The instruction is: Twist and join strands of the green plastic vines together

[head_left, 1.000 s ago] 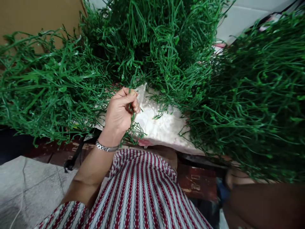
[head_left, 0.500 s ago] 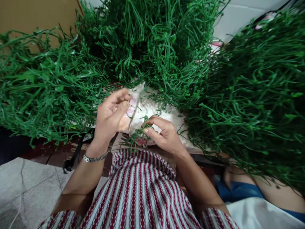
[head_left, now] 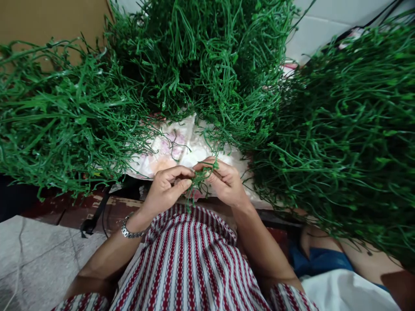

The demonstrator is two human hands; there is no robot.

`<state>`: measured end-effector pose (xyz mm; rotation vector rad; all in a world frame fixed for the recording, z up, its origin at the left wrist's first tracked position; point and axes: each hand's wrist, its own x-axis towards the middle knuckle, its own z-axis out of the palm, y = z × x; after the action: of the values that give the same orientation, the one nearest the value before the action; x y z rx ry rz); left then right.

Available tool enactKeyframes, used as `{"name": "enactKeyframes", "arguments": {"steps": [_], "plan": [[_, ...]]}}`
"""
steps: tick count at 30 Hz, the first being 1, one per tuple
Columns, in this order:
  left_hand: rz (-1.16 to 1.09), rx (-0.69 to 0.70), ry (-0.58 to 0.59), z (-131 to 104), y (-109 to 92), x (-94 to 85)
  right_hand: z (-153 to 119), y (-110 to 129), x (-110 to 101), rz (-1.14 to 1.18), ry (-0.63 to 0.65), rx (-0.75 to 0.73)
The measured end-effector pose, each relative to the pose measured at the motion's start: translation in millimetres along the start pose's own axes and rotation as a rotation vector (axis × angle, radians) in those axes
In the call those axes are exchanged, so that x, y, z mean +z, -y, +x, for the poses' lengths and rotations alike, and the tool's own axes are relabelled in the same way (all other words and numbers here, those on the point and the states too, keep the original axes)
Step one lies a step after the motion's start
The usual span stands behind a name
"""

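A small bunch of green plastic stems (head_left: pixel 199 183) hangs between my two hands, close in front of my striped clothing. My right hand (head_left: pixel 225 181) pinches the bunch from the right. From the left, my left hand (head_left: pixel 170 188) has thumb and forefinger closed at the bunch's edge; what lies between those fingertips is too small to tell. A flower-patterned white cover (head_left: pixel 162 151) lies under and beyond the hands, with a few loose thin stems on it.
Big heaps of green stems stand at the left (head_left: pixel 65 116), the back (head_left: pixel 201 56) and the right (head_left: pixel 343 138). A black strap (head_left: pixel 97 214) hangs at the table's front edge. Another person's leg (head_left: pixel 366 259) shows at the lower right.
My left hand has come down and right, from open above the cover to closed at the bunch. My right hand still holds the bunch and has hardly moved.
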<state>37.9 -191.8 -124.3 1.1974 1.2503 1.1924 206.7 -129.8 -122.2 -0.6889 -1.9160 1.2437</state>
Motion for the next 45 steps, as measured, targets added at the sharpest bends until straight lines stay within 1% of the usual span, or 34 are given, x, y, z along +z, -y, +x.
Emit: {"name": "enactKeyframes", "arguments": {"steps": [2, 4, 7, 9, 10, 11, 13, 15, 17, 19, 21, 23, 25, 27, 30, 33, 35, 37, 41, 45], "plan": [[0.086, 0.028, -0.039, -2.5, -0.1, 2.0, -0.1, -0.6, 0.2, -0.005, 0.004, 0.015], [0.194, 0.092, -0.072, -4.5, -0.5, 3.1, -0.5, -0.8, 0.9, -0.011, 0.013, 0.015], [0.323, 0.236, -0.021, -5.1, -1.1, 2.1, -1.7, -0.4, 1.9, 0.008, 0.041, 0.016], [0.351, 0.317, 0.013, -4.5, -0.9, 0.7, -2.7, 0.5, 1.8, 0.021, 0.058, 0.042], [0.354, 0.336, 0.01, -4.2, -0.5, 0.2, -3.2, 1.2, 1.5, 0.018, 0.062, 0.066], [0.35, 0.339, -0.01, -4.1, 0.2, 0.1, -3.6, 1.9, 1.2, 0.014, 0.063, 0.094], [0.321, 0.298, -0.081, -4.2, 1.7, 0.9, -4.3, 3.5, 1.2, 0.039, 0.08, 0.165], [0.287, 0.242, -0.148, -4.9, 3.0, 2.9, -4.7, 4.7, 3.1, 0.145, 0.123, 0.244], [0.284, 0.219, -0.183, -5.3, 3.8, 5.1, -4.9, 4.9, 7.7, 0.274, 0.144, 0.3], [0.316, 0.238, -0.194, -5.3, 4.5, 6.8, -5.1, 4.0, 14.0, 0.342, 0.118, 0.334], [0.356, 0.285, -0.188, -4.8, 5.4, 7.4, -5.5, 2.6, 19.9, 0.339, 0.057, 0.349], [0.379, 0.337, -0.157, -4.1, 6.3, 6.9, -6.1, 1.8, 23.4, 0.313, 0.013, 0.343], [0.359, 0.35, -0.127, -3.6, 6.8, 5.8, -6.5, 2.6, 23.4, 0.28, 0.006, 0.323], [0.315, 0.325, -0.135, -3.3, 6.2, 4.3, -6.5, 5.1, 20.2, 0.205, 0.028, 0.308], [0.262, 0.284, -0.163, -3.1, 4.0, 1.9, -4.8, 9.9, 12.5, -0.022, 0.022, 0.278], [0.232, 0.179, -0.122, -3.5, 2.7, 0.3, -2.2, 12.7, 6.6, -0.183, 0.013, 0.218], [0.238, 0.11, -0.101, -4.0, 2.7, 0.3, -1.3, 13.1, 5.7, -0.186, 0.037, 0.2], [0.264, 0.092, -0.093, -4.6, 2.8, 1.6, -1.4, 12.5, 7.3, -0.151, 0.063, 0.204], [0.349, 0.129, -0.057, -5.3, 1.5, 6.2, -4.3, 8.0, 13.9, -0.082, 0.079, 0.194], [0.436, 0.205, -0.035, -6.4, 0.1, 8.9, -8.2, 2.8, 17.6, -0.122, 0.126, 0.184]]}}
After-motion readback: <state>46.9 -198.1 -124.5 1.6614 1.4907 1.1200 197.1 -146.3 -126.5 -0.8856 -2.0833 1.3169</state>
